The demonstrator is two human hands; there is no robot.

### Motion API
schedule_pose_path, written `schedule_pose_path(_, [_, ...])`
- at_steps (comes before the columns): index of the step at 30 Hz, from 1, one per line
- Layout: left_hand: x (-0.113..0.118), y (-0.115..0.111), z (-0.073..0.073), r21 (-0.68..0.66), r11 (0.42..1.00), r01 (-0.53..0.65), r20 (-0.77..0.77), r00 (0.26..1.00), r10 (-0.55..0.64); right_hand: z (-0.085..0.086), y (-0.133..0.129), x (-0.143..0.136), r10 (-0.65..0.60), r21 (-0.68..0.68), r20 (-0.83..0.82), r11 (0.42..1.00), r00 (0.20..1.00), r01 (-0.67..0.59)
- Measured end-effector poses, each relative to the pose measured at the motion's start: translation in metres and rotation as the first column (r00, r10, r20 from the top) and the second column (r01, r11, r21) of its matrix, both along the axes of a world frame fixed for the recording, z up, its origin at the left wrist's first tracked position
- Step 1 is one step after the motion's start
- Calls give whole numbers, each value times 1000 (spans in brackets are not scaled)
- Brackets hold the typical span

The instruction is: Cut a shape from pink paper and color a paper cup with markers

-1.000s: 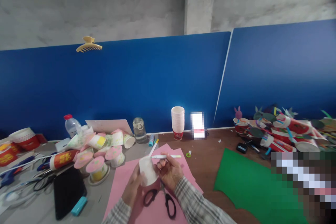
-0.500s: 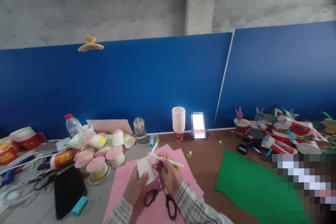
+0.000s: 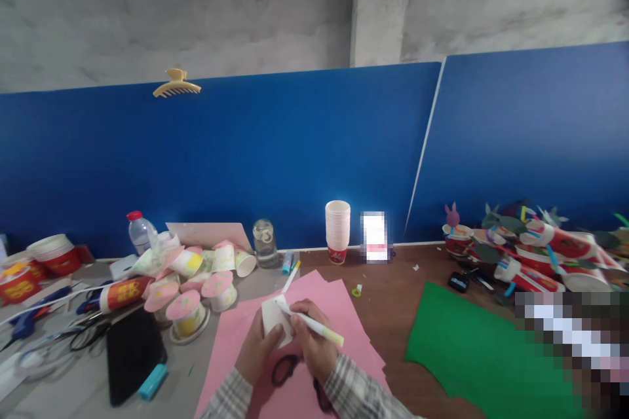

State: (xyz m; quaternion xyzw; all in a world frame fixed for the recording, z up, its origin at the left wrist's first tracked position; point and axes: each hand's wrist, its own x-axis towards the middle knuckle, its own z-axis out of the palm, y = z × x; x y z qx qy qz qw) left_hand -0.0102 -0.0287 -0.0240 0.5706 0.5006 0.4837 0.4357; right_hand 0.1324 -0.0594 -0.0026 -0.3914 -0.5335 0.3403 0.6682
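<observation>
My left hand (image 3: 257,348) is closed on a small white piece of card (image 3: 273,322), thumb on its face. My right hand (image 3: 317,342) grips a white marker (image 3: 316,325) with a pale yellow end; its tip is at the card's upper part, though contact cannot be made out. Beneath both hands lie several sheets of pink paper (image 3: 226,348). Scissors with dark handles (image 3: 285,370) rest on the paper, partly covered by my right hand and sleeve.
On the left are paper-cup crafts (image 3: 184,314), a black tablet-like slab (image 3: 135,353) and a blue marker cap (image 3: 153,382). Behind stand a glass jar (image 3: 265,245) and stacked paper cups (image 3: 337,232). Green paper (image 3: 457,347) and more cup crafts (image 3: 535,252) are right.
The marker tip has come down onto or close to the card's upper part. My right hand now covers more of the scissors. The whole view has shifted slightly.
</observation>
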Motion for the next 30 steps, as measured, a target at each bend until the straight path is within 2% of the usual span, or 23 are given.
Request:
schedule_pose_path(11, [2,-2,4,2,1000,-4,-22,1000,4,0,1,0,-13,54,44,998,999,11])
schedule_pose_path(21, [-1,2,-1,0,1000,8,-9,1000,-8,-4,3,0,-26,28,57,999,998,24])
schedule_pose_path(30, [2,-2,5,17,1000,25,-17,1000,-24,4,-3,3,5,0,51,1000,999,-5])
